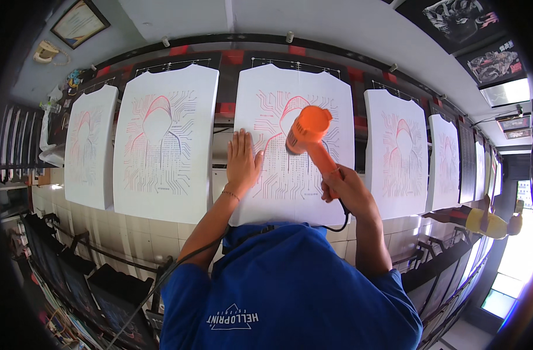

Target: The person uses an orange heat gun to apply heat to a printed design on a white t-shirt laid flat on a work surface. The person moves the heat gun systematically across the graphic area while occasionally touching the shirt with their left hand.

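Before me a white T-shirt [330, 186] lies flat on a dark board, printed with a red-to-blue hooded figure among circuit-like lines. My left hand [243, 158] rests flat at the shirt's left edge, its fingers stretched out over the white cloth. In my right hand [349, 189] is an orange heat gun [314, 131], gripped by its handle and held above the print. The gun's body hides part of the hood and the figure's right side. A black cord [340, 224] runs from the handle's lower end toward my body.
To the left lie two more printed white shirts, the nearer shirt [164, 146] beside mine; on the right another shirt [396, 151] and several further on. Behind me stand racks with dark boards [118, 291]. A person in a yellow top [487, 221] stands at the far right.
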The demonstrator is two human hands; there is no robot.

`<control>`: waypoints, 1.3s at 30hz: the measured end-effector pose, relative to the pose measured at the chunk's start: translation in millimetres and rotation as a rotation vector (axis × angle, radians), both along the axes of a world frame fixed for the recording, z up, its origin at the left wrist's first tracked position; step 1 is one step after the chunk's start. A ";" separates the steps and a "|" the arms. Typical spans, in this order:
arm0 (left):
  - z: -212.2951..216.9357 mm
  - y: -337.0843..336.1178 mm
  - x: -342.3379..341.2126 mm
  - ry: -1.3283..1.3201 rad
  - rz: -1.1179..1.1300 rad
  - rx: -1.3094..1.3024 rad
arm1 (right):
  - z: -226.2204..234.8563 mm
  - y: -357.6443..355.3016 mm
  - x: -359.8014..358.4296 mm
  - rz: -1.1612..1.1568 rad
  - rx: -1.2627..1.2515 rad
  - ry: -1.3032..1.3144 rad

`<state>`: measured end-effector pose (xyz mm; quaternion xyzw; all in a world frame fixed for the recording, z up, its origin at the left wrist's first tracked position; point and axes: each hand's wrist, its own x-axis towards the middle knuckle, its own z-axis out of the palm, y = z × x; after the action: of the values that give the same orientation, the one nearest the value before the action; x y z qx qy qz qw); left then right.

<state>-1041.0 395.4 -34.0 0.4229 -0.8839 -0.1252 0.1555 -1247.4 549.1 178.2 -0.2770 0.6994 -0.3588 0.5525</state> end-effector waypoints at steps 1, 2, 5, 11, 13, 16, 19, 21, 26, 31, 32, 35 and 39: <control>2.9 -1.5 -3.2 -0.017 0.005 0.008 | -2.2 -4.6 1.9 -0.026 -0.022 0.018; 2.6 -3.1 -4.5 -0.024 0.004 0.014 | -3.2 -7.9 3.1 -0.047 -0.044 0.036; 1.8 -4.8 -5.6 -0.046 0.003 0.032 | 1.0 -2.8 1.3 -0.014 0.002 -0.003; 6.2 9.7 -2.9 -0.063 -0.022 0.038 | 10.8 17.9 -7.7 0.042 0.070 -0.028; 8.6 21.1 -1.2 -0.056 -0.042 0.029 | 0.6 15.6 -10.2 -0.005 0.021 0.021; 9.7 42.4 1.8 -0.039 -0.052 0.044 | -3.5 10.9 -14.2 -0.029 -0.002 0.036; 15.3 67.1 5.2 -0.030 -0.030 0.086 | 3.3 19.7 -21.6 0.045 0.045 0.016; 15.6 84.6 7.3 -0.027 -0.025 0.085 | 5.5 30.0 -27.8 0.078 0.067 -0.013; 13.7 126.7 10.2 -0.018 -0.001 0.091 | -2.3 41.9 -39.6 0.081 -0.026 0.010; 20.0 161.8 5.9 -0.007 0.031 0.132 | -12.7 26.3 -56.3 0.033 -0.071 0.048; 20.1 167.5 4.7 -0.016 0.041 0.142 | -14.3 22.6 -59.1 0.036 -0.088 0.049; 18.2 184.4 -0.1 -0.029 0.064 0.131 | -13.8 15.1 -64.8 0.051 -0.100 0.034; 16.7 199.9 -5.1 -0.030 0.072 0.130 | -17.2 24.3 -75.3 0.121 -0.047 -0.002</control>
<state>-1046.1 595.3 -17.3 0.4655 -0.8604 -0.1703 0.1187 -1322.7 573.4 161.0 -0.3314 0.6723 -0.3415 0.5671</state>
